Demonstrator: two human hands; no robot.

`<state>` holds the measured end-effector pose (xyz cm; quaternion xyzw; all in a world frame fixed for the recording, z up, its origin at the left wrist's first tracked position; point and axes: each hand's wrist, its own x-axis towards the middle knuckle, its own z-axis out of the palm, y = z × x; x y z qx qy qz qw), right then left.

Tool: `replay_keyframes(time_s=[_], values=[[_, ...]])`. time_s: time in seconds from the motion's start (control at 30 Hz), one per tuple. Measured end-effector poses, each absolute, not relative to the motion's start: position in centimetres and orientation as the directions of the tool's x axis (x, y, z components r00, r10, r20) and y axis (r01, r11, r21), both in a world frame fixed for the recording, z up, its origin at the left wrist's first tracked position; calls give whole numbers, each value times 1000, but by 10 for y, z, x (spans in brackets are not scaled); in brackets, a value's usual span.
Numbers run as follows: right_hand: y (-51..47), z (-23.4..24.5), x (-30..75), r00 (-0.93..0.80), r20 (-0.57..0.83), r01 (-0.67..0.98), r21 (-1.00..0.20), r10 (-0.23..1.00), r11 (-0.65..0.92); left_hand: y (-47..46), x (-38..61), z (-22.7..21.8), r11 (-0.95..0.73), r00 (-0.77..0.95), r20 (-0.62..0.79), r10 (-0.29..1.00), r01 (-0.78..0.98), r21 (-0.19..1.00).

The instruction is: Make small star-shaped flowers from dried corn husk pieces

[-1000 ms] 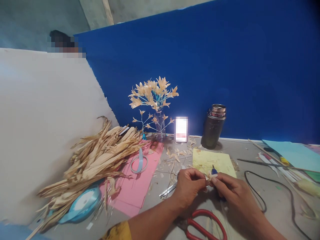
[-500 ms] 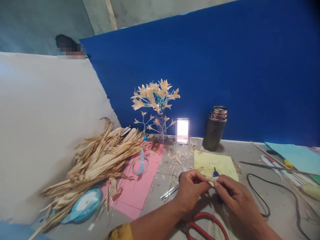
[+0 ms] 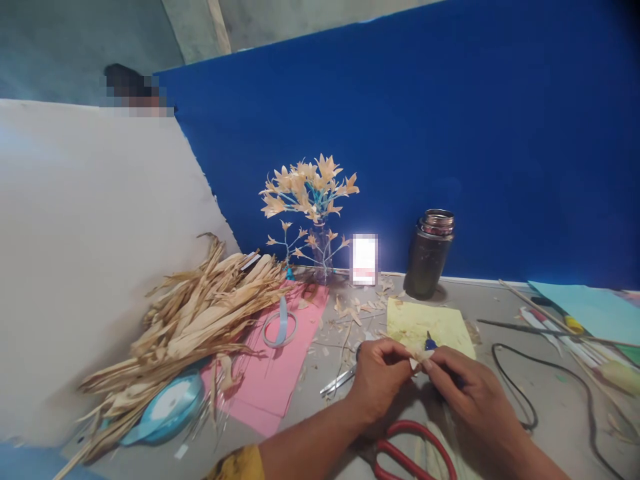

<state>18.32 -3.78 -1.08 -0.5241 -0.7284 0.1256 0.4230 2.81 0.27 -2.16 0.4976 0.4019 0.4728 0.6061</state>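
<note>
Between my fingertips is a small pale corn-husk flower (image 3: 421, 360) with pointed petals. My left hand (image 3: 383, 380) pinches its left side, and my right hand (image 3: 463, 383) pinches it from the right with thumb and forefinger. Just behind the fingers, the dark blue tip of a tool (image 3: 430, 343) rests over a yellow sheet (image 3: 453, 327); its lower part is hidden by my right hand. Small scissors (image 3: 340, 381) lie beside my left wrist, partly covered. Nearer to me are large red-handled scissors (image 3: 393, 451), below both hands.
Dried corn husks (image 3: 200, 320) pile up at left, by a blue ribbon roll (image 3: 167, 407) and pink paper (image 3: 265, 400) with a tape ring (image 3: 265, 340). Husk flowers (image 3: 305, 190) in a vase and a dark flask (image 3: 430, 257) stand behind. A black cable (image 3: 520, 387) lies right. Someone's head shows over the partition.
The husk piece has turned between my fingers, so its pointed petals now show more openly. Both hands stay in nearly the same place, and the whole view has shifted slightly.
</note>
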Motion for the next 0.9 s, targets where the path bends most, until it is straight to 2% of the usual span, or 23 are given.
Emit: replay_keyframes(time_s=[0.1, 0.23, 0.4, 0.7, 0.9], values=[[-38, -11, 183, -69, 471, 653, -645, 879, 397, 3, 28, -21, 16, 202, 20, 979, -171, 985], [-40, -8, 183, -47, 466, 627, -675, 883, 390, 4, 27, -21, 55, 244, -6, 970, -196, 979], [-40, -5, 185, -76, 474, 603, -679, 877, 419, 6, 24, -19, 34, 288, 39, 957, -244, 969], [-40, -7, 187, -133, 488, 572, -673, 862, 469, 8, 23, -14, 137, 383, -4, 924, -319, 938], [-41, -3, 185, -60, 340, 504, -801, 939, 322, 5, 23, -6, 119, 348, 16, 937, -362, 925]])
